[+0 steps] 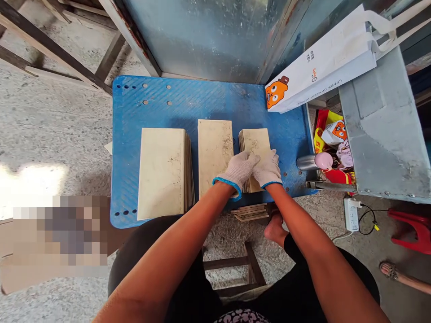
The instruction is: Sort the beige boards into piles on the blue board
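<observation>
Both my hands wear white knitted gloves with blue cuffs, and they meet over the near part of the right-hand stack of small cream boards (256, 140). My left hand (240, 169) reaches across from the stack's left side; its fingers are bent together near my right hand, and what they hold, if anything, is hidden. My right hand (268, 170) is closed over the stack's near right edge. Left of them lies a longer, narrow cream board (214, 150) with dark specks, its near end covered by my left wrist. A stack of larger cream boards (161, 170) stands farther left.
The stacks rest on a blue plastic table (188, 101) with holes near its corners. A white paper bag (323, 67) leans at the back right. A metal flask (308, 162) and grey metal box (387, 130) stand right. Below the front edge are more boards (251, 212).
</observation>
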`<state>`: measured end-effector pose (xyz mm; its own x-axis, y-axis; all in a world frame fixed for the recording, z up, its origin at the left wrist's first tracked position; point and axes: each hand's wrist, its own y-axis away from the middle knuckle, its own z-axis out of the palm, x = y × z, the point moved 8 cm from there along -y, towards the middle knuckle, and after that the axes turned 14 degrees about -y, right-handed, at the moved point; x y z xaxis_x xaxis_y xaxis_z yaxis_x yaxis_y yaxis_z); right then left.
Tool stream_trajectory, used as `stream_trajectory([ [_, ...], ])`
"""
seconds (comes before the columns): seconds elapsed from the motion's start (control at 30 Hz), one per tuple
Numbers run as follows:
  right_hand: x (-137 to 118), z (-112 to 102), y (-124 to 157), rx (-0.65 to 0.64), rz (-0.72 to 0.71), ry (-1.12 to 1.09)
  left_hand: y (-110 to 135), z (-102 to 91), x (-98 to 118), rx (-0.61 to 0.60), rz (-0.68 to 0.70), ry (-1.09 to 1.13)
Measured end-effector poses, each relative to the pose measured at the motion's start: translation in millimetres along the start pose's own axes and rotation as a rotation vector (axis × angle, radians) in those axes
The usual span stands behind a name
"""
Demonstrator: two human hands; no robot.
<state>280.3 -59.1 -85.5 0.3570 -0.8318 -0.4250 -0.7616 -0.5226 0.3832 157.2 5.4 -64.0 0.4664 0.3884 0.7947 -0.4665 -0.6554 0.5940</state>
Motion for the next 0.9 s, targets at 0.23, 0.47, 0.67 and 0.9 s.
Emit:
stream_trajectory([
  [0.23,26.0,-61.9,42.5,0.158,-0.141,-0.225,10.8,4.4,7.5,0.032,0.138,-0.281],
  [0.47,132.0,-35.8,105.9,-0.260,0.060,-0.045,71.3,55.5,-15.6,-0.439,0.274,-0.907],
  [0.67,159.1,6.5,141.1,-0.404,0.034,0.243,133.8,91.8,-91.7,-0.716,0.495,-1.484],
  [0.9,152.1,17.0,135.8,-0.465,-0.112,0.354,140.2,101.9,-126.5,-0.644,0.721,-1.615],
])
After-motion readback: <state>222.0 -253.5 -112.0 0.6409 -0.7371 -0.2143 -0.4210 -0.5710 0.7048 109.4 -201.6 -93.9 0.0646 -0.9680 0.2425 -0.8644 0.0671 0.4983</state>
